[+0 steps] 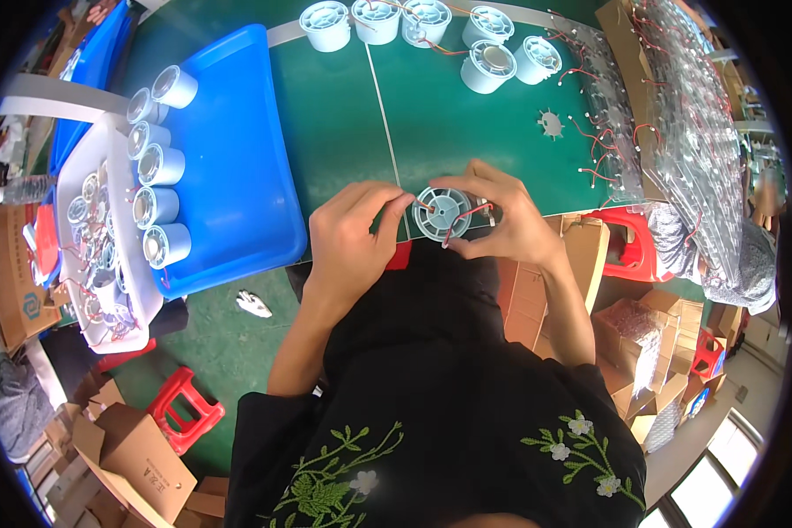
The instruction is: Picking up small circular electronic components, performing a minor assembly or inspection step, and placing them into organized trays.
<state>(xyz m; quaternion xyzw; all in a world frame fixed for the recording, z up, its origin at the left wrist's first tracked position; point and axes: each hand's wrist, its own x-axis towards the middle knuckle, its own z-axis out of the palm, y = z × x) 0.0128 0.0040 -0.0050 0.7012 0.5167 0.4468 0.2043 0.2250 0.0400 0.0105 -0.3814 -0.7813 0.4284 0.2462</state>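
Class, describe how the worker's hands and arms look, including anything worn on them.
Both the left hand and right hand are bare, with no gloves; no watch or bracelet shows. The forearms are uncovered below short black sleeves. The black top bears green embroidered sprigs with white flowers.

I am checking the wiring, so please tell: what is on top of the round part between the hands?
On top, the round part shows spokes and red wires. The right hand covers some of its rim; the underside faces away, hidden.
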